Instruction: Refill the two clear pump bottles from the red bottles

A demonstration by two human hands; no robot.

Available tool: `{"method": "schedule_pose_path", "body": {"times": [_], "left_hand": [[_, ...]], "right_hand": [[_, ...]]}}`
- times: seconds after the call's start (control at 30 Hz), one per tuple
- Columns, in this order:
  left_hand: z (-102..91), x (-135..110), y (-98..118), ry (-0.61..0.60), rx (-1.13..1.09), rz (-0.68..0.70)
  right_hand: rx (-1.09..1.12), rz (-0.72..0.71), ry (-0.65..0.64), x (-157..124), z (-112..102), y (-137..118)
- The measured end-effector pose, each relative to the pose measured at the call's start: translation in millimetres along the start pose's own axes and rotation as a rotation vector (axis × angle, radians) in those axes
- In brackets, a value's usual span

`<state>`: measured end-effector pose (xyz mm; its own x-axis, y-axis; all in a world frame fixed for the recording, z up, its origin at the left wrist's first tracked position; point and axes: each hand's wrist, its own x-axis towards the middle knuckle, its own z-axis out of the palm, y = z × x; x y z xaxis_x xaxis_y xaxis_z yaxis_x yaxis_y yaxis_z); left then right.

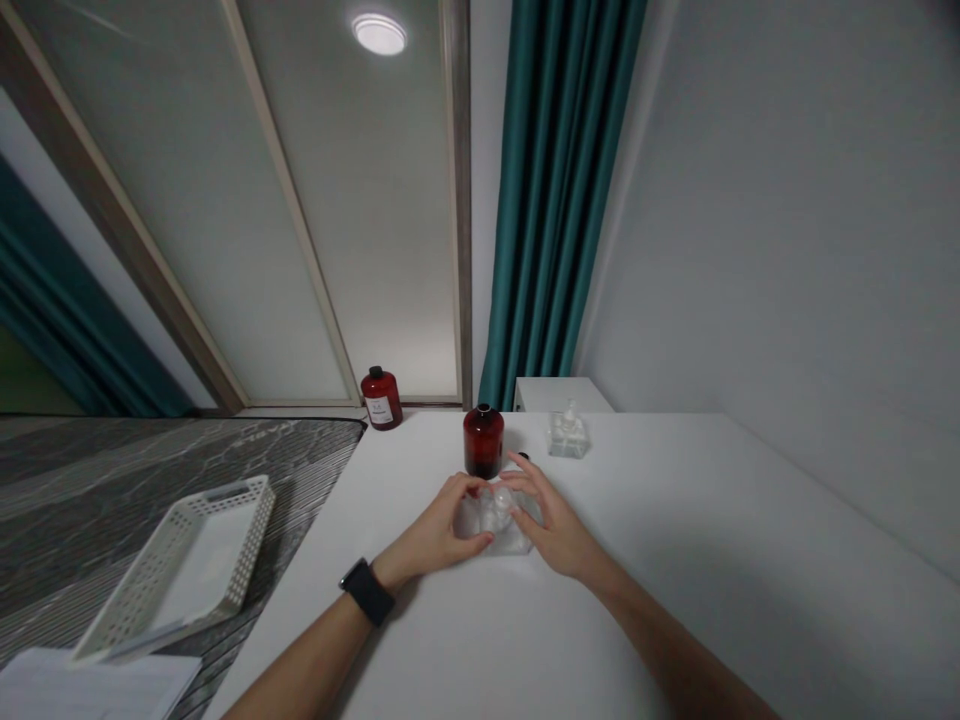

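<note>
A clear, low bottle with a whitish round top (501, 508) stands on the table in front of me, partly covered by my fingers. My left hand (450, 525) curls around its left side, thumb in front and fingers behind. From the right, my right hand (553, 525) has its thumb and fingers bent at the top of the same bottle. Just behind them is an uncapped dark red bottle (484, 443). A small black cap (523, 456) shows partly behind my right fingers.
On the white table (675, 560) are a red bottle with a black cap and white label (381, 400) at the far left and a clear square pump bottle (568, 436) at the back right. Left of the table lie a white basket (172, 540) and papers (97, 685).
</note>
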<state>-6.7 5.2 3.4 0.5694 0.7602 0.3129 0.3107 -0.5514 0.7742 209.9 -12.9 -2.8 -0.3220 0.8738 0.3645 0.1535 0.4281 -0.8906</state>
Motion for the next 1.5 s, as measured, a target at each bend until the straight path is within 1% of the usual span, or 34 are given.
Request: {"method": "schedule_pose_path", "body": {"times": [0.1, 0.37, 0.47, 0.57, 0.63, 0.8, 0.9, 0.97, 1.2, 1.33, 1.5], "left_hand": [[0.6, -1, -1, 0.005, -0.004, -0.007], [-0.1, -1, 0, 0.016, -0.005, -0.006], [-0.8, 0, -1, 0.01, -0.01, -0.009], [-1.2, 1, -2, 0.001, -0.027, -0.006], [-1.1, 1, -3, 0.0, -0.045, -0.011], [0.4, 0, -5, -0.006, -0.091, -0.022], [1.1, -1, -7, 0.0, -0.085, -0.012], [1.0, -1, -7, 0.005, -0.07, -0.005], [-0.3, 0, -4, 0.021, -0.017, -0.028], [-1.0, 1, -3, 0.033, -0.039, -0.048], [-1.2, 1, -4, 0.017, -0.045, -0.058]], "right_hand": [[0.001, -0.005, -0.006, 1, -1, -1], [-0.09, 0.004, 0.059, -2, 4, 0], [-0.072, -0.006, 0.026, -2, 4, 0], [-0.005, 0.008, -0.023, -2, 3, 0], [0.022, 0.028, -0.024, -1, 3, 0], [-0.02, 0.022, 0.035, -3, 6, 1], [-0.058, 0.03, 0.091, -3, 10, 3], [-0.067, 0.032, 0.102, -3, 11, 3], [-0.095, 0.031, 0.053, -3, 7, 2], [-0.026, 0.014, 0.009, -3, 6, 3], [0.001, 0.07, 0.027, -3, 7, 0]]}}
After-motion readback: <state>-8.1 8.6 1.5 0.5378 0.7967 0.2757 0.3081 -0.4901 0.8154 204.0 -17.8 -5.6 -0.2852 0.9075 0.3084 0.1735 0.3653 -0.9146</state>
